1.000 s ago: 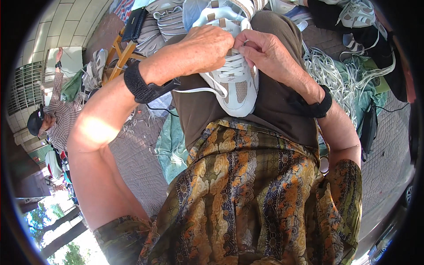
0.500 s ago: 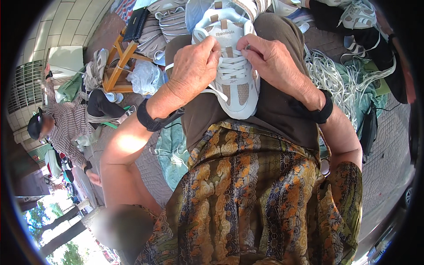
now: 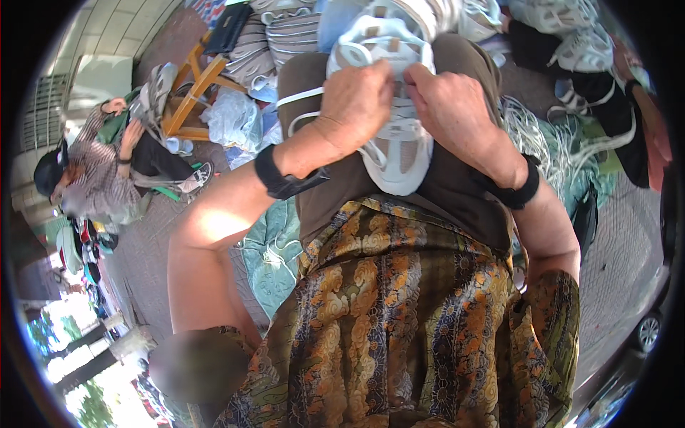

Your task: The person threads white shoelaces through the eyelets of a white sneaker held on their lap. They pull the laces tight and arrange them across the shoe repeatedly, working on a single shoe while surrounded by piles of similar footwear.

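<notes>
A white and beige sneaker [image 3: 399,171] lies across my lap, its toe toward me. White shoelace [image 3: 404,133] crosses over its tongue in rows, and a loose length of it loops out to the left. My left hand [image 3: 357,102] is closed at the left eyelets, fingers pinched on the lace. Opposite it, my right hand [image 3: 449,107] is closed too, thumb and forefinger pinching at the right eyelet edge. Both hands cover part of the upper lacing, so the exact grip is partly hidden.
A bundle of white laces [image 3: 531,135] lies on green cloth at the right. Left of my knees are a wooden stool [image 3: 203,96] and a clear plastic bag [image 3: 234,120]. More sneakers [image 3: 581,48] sit at the far right. Another person [image 3: 107,167] sits at the left, handling shoes.
The sneaker and both my hands have shifted slightly right in the picture. My hands have drawn closer together over the lacing. The person at left has brought both hands to the shoes.
</notes>
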A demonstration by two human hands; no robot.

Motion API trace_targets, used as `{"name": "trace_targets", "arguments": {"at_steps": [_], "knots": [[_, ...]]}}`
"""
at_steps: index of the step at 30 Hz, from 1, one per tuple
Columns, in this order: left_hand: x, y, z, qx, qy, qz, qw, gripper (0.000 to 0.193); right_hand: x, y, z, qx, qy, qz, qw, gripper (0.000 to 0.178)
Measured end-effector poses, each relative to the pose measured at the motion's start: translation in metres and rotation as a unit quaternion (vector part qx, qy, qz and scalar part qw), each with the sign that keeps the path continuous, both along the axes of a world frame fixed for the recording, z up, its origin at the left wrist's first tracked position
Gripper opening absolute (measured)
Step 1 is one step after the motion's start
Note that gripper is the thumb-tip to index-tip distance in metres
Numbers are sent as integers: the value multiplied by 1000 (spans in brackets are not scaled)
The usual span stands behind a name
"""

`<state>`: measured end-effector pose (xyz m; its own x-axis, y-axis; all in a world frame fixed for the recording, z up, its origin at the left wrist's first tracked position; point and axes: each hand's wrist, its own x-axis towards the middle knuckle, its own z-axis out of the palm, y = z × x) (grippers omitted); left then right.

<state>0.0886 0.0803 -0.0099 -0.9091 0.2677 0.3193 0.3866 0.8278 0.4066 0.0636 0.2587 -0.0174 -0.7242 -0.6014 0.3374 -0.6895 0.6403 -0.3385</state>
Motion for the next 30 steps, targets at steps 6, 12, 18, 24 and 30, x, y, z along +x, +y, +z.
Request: {"name": "trace_targets", "arguments": {"at_steps": [6, 12, 18, 24, 30], "knots": [[-5, 3, 16, 36, -76, 24, 996, 15, -8, 1, 0, -2, -15, -8, 1000, 6], [14, -11, 19, 98, -87, 21, 991, 13, -7, 4, -2, -10, -16, 38, 999, 13], [14, -32, 24, 135, -88, 0, 987, 10, 2, 14, 15, -63, -25, 13, 998, 3], [20, -55, 29, 241, -229, 4, 943, 12, -1, 85, 23, -12, 4, -89, 996, 3], [17, -65, 56, 275, -304, -29, 912, 12, 8, 118, 31, -117, -76, -154, 978, 8]]}}
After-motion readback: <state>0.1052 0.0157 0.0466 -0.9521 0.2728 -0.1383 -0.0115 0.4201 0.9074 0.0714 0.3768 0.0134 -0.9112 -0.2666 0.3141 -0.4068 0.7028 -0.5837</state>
